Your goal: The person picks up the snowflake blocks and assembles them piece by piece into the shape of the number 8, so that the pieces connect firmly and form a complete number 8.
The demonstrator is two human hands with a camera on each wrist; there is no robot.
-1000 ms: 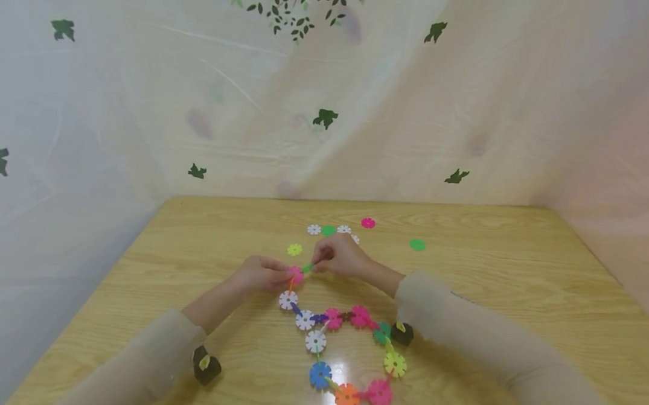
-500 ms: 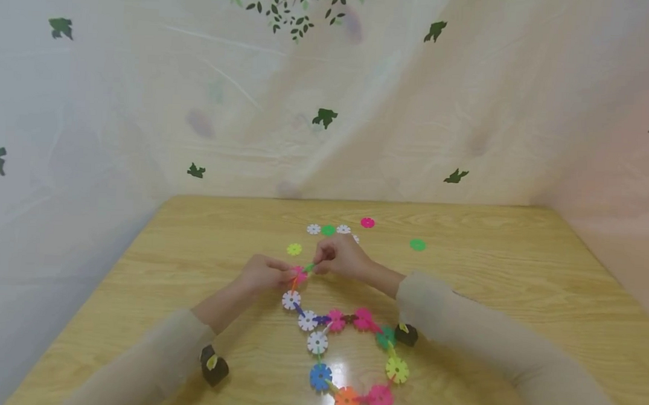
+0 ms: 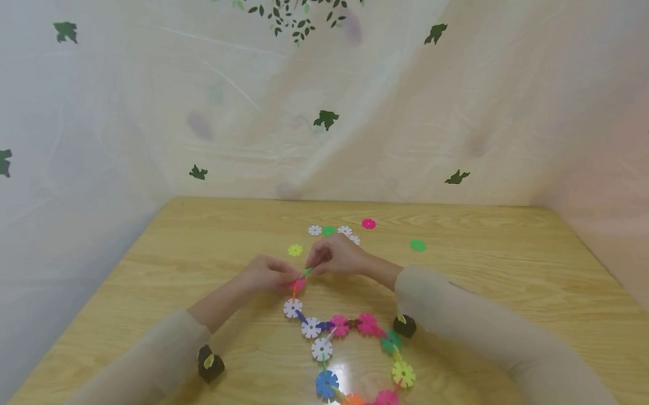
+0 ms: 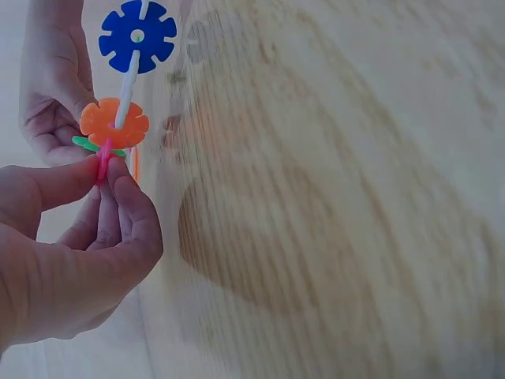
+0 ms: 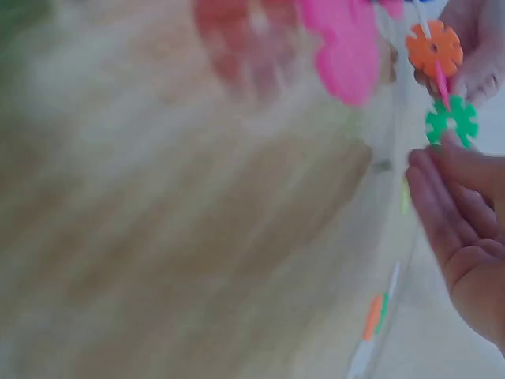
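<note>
My left hand (image 3: pixel 267 274) pinches a pink notched snowflake disc (image 4: pixel 103 162) between thumb and fingertips. My right hand (image 3: pixel 339 256) pinches a green snowflake disc (image 5: pixel 452 122), whose edge meets the pink one; how deeply the slots interlock is unclear. From the pink disc hangs a chain of linked discs: an orange disc (image 4: pixel 114 122) joins a white one (image 3: pixel 292 308), seen as blue (image 4: pixel 136 35) in the left wrist view. The chain continues into a closed loop with a blue disc (image 3: pixel 327 384), a yellow disc (image 3: pixel 403 374) and several others, lying on the table.
Loose discs lie beyond the hands on the wooden table (image 3: pixel 192 233): a yellow one (image 3: pixel 295 250), a pink one (image 3: pixel 369 224), a green one (image 3: pixel 417 246) and several white and green ones. A cloth curtain (image 3: pixel 240 132) hangs behind the table.
My right hand has shifted slightly left and nearer, bringing the green disc against the pink one. The pink disc has turned more edge-on. The chain has slid a little rightward and nearer in view.
</note>
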